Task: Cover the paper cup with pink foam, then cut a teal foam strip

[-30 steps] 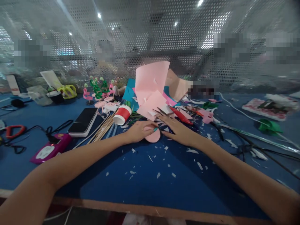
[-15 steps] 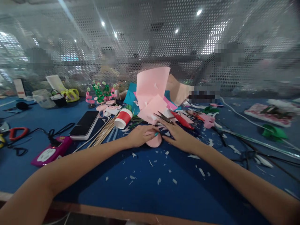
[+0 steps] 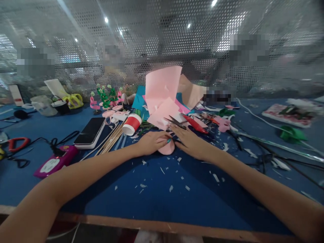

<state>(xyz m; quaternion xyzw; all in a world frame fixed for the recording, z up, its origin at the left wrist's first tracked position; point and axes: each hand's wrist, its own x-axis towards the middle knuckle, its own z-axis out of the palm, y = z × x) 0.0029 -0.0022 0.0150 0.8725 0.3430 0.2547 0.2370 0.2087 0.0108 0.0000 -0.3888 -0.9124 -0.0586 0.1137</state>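
Note:
My left hand (image 3: 149,142) is closed at the edge of a flat, round pink piece (image 3: 167,149) on the blue tabletop. Its thumb, with a teal nail, lies over the piece; the far fingertips are partly hidden. To the right, my right hand (image 3: 191,142) rests low with fingers stretched and apart, its thumb close to the disc. Just beyond the right fingers lie scissors (image 3: 195,124) with red handles and dark blades spread. Whether those fingers touch the blades I cannot tell. Pink sheets (image 3: 163,89) stand and lie behind both hands.
Left of my hands are a tipped red-and-white paper cup (image 3: 132,124), wooden sticks (image 3: 110,139), a phone-like black-screened device (image 3: 90,132) and a purple power strip (image 3: 57,161). White scraps litter the blue table (image 3: 152,206). Cables (image 3: 265,158) lie right; a perforated screen (image 3: 157,44) stands behind.
The camera view has tipped slightly, so the table and objects sit a little higher in the picture. Both hands keep nearly the same pose around the pink piece.

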